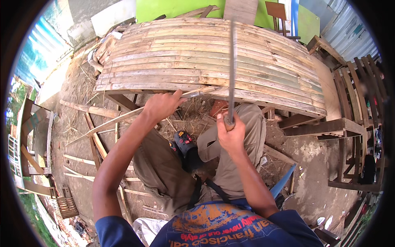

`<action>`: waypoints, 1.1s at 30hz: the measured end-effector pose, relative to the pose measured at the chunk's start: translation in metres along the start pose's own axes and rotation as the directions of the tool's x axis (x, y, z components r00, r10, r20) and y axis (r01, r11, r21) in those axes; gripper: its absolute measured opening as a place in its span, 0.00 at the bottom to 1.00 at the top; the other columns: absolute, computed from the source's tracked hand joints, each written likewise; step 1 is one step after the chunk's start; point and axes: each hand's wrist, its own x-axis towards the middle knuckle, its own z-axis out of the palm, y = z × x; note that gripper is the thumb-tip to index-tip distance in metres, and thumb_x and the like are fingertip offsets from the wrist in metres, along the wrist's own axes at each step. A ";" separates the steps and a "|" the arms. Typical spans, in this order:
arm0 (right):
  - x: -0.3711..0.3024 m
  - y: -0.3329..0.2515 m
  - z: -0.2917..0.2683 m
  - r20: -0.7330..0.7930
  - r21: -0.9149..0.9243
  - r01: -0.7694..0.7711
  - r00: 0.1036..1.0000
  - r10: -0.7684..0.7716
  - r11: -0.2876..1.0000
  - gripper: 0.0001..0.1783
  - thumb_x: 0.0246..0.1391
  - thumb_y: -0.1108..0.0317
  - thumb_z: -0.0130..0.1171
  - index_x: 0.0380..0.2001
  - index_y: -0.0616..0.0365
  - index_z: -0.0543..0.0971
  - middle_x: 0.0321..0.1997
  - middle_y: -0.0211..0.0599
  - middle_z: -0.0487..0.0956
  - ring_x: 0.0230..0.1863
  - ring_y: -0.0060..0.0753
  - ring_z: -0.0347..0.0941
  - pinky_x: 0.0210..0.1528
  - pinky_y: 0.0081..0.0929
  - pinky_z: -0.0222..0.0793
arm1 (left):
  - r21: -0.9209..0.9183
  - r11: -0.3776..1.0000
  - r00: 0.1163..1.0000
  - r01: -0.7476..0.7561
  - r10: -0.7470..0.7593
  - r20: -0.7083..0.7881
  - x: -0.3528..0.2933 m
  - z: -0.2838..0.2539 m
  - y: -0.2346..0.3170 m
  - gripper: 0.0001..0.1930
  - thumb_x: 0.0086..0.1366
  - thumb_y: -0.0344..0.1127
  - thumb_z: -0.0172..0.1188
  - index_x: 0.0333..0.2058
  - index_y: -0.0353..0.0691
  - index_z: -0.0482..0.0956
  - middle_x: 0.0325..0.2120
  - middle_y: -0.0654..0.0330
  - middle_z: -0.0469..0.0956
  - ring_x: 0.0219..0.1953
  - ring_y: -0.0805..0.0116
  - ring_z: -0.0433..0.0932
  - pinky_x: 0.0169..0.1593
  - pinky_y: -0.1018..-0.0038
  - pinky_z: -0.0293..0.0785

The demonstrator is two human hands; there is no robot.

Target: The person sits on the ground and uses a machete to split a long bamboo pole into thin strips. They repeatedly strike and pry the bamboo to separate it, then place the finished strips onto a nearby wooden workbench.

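Observation:
A long, thin bamboo strip [119, 118] slants across in front of me, its far end resting at the near edge of a bamboo-slat table [197, 53]. My left hand [162, 106] is closed round the strip, close to that edge. In my right hand [231, 133] is a machete [233, 66], gripped by its handle. Its blade points away from me over the slats, narrow and slightly blurred. The blade stands to the right of the strip's end, and whether the two touch I cannot tell. My fingers hide most of the handle.
Under and beside the table lie a bamboo pole [92, 109] and several loose strips [78, 159] on the dirt floor. A wooden bench [319, 127] stands at the right, near stacked slatted furniture [356, 90]. At the lower left is a slatted crate [64, 207]. A blue chair part [283, 181] shows beside me.

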 end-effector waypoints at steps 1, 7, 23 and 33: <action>0.006 0.016 0.004 0.034 -0.112 -0.029 0.999 0.033 0.993 0.18 0.60 0.58 0.63 0.28 0.63 0.74 0.15 0.31 0.70 0.17 0.22 0.66 0.23 0.29 0.63 | 0.003 1.000 1.000 -0.009 0.009 -0.013 0.004 0.000 -0.001 0.20 0.73 0.54 0.47 0.42 0.41 0.70 0.16 0.49 0.78 0.21 0.44 0.80 0.24 0.52 0.77; -0.009 -0.038 -0.012 0.019 -0.063 0.029 0.999 -0.028 0.998 0.18 0.60 0.58 0.63 0.27 0.63 0.74 0.16 0.29 0.70 0.19 0.21 0.64 0.24 0.28 0.62 | 0.036 0.999 0.997 -0.036 0.039 -0.073 -0.001 0.003 -0.007 0.20 0.73 0.55 0.47 0.44 0.42 0.70 0.13 0.51 0.77 0.19 0.46 0.80 0.21 0.54 0.76; 0.003 -0.067 -0.029 0.020 0.272 0.039 0.999 -0.047 0.961 0.14 0.62 0.64 0.62 0.26 0.59 0.72 0.18 0.26 0.71 0.15 0.18 0.64 0.18 0.22 0.61 | -0.056 0.998 0.999 -0.002 0.000 -0.039 -0.004 0.007 -0.010 0.21 0.73 0.56 0.46 0.45 0.43 0.69 0.15 0.49 0.78 0.21 0.44 0.81 0.23 0.53 0.77; -0.008 0.017 -0.009 0.233 -0.088 -0.181 0.952 0.197 0.979 0.13 0.61 0.65 0.62 0.26 0.58 0.72 0.16 0.25 0.69 0.16 0.18 0.67 0.18 0.22 0.61 | -0.084 0.996 0.999 -0.039 0.036 -0.034 0.003 -0.003 -0.003 0.22 0.73 0.57 0.44 0.42 0.42 0.71 0.16 0.49 0.79 0.24 0.43 0.81 0.27 0.52 0.78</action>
